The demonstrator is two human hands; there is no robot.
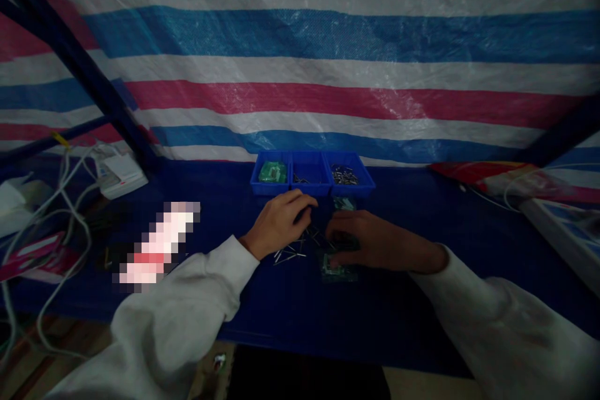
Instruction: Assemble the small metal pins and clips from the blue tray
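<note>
Over the blue table (281, 300), my left hand (280, 220) is curved above scattered thin metal pins (290, 255); its fingers are bent and their tips are partly hidden. To its right, my right hand (359, 237) has bent fingers at a small clear packet with greenish contents (334, 267); whether it grips the packet is too dark to tell. Another small packet (344, 203) lies just beyond my right hand. Behind both hands stand three joined blue bins: the left bin (255, 186) holds a green packet, the middle bin (310, 189) a few pins, the right bin (354, 190) many small metal parts.
At the left are a white power strip (122, 175), tangled white cables (70, 200) and a pink packet (37, 255). A red bag (482, 172) and a white box (562, 237) lie at the right. A striped tarp (328, 97) hangs behind the table.
</note>
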